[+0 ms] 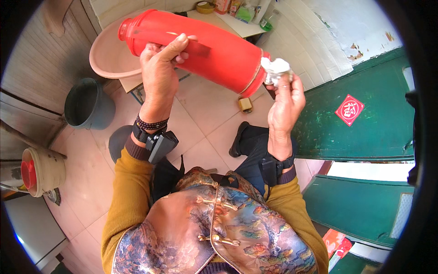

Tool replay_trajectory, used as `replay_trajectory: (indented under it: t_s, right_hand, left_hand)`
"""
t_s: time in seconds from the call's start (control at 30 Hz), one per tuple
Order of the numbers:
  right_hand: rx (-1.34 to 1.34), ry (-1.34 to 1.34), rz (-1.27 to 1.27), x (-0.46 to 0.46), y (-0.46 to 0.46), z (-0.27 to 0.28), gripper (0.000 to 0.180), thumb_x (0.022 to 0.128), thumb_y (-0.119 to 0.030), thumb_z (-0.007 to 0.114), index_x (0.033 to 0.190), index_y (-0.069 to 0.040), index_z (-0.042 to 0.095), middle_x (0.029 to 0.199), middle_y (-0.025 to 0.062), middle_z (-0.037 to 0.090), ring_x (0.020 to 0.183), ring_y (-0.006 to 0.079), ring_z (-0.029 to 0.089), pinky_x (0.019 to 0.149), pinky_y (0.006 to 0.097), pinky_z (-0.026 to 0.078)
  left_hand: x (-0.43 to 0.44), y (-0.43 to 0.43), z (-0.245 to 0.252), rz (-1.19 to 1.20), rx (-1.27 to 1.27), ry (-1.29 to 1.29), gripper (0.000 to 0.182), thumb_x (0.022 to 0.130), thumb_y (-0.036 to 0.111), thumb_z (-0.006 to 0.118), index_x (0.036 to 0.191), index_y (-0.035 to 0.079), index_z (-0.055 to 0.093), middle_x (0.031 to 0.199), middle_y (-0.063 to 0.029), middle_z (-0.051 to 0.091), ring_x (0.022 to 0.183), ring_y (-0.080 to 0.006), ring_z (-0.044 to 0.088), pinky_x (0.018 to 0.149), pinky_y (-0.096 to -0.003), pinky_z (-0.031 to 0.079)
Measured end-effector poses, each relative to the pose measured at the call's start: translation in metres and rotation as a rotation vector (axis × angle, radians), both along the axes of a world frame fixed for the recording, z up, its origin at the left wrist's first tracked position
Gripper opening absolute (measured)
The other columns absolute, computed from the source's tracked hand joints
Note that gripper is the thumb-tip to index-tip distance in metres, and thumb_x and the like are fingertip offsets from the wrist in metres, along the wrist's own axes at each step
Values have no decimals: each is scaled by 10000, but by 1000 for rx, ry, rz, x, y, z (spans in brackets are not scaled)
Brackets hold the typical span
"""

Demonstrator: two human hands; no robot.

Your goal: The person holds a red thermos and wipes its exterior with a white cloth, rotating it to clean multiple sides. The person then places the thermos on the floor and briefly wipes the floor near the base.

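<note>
A red thermos flask is held nearly sideways, its neck to the left and its base to the right. My left hand grips the flat red handle on the flask's side, thumb on top. In my right hand is a crumpled white cloth or tissue, pressed against the rim of the flask's base. A pale cord or band circles the flask near that base. Its underside is mostly hidden by the white wad and my fingers.
Behind the flask, a pink basin rests on a stand. A blue-grey bucket and a cream bucket stand at left. Bottles crowd a small table. A green door bounds the right side. A small yellowish object lies on the tiles.
</note>
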State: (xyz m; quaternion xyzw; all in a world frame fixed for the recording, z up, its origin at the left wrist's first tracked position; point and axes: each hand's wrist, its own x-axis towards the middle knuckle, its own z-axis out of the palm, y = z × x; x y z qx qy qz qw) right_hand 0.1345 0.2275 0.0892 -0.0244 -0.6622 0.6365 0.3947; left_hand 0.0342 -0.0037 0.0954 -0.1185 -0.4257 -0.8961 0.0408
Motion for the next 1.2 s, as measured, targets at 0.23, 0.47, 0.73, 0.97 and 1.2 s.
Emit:
replay_trajectory:
  t_s: [0.23,0.47,0.73,0.97,1.2]
  right_hand:
    - [150,-159,-33,31,-35,-21,254,1039,-184,577,1177,21,520,1096,79,609,975,132,592,886,299,502]
    - [212,10,-201,12,-42,-42,258,962,-131,682,1079,-3,491,1028,81,604,890,136,600,787,291,516]
    - [-106,-7,-75,10,-30,-17,232,942,-164,693,905,-44,499,793,5,588,651,33,514,557,205,436]
    - [-361,-166,46,7,-18,-10,226,936,-143,692,918,-26,499,820,51,636,661,54,573,572,212,480]
    - [466,-20,-43,24,-42,-21,380,932,-170,733,1222,-20,540,1032,109,678,924,169,668,786,301,542]
  left_hand:
    - [-2,-4,2,50,37,-8,111,901,77,712,961,9,648,912,-122,750,625,-66,562,608,-197,453]
    - [7,4,5,-12,-29,7,109,893,58,716,959,8,644,902,-119,746,579,-52,489,553,-201,388]
    - [15,0,10,-30,-88,106,131,873,52,736,949,8,638,866,-98,743,557,-24,439,499,-189,331]
    - [17,-1,13,-85,-175,118,157,872,86,748,955,4,643,855,-91,740,577,-39,480,530,-188,373]
    - [0,-13,13,-49,-110,74,135,883,98,731,954,21,646,867,-93,747,620,-46,520,585,-194,421]
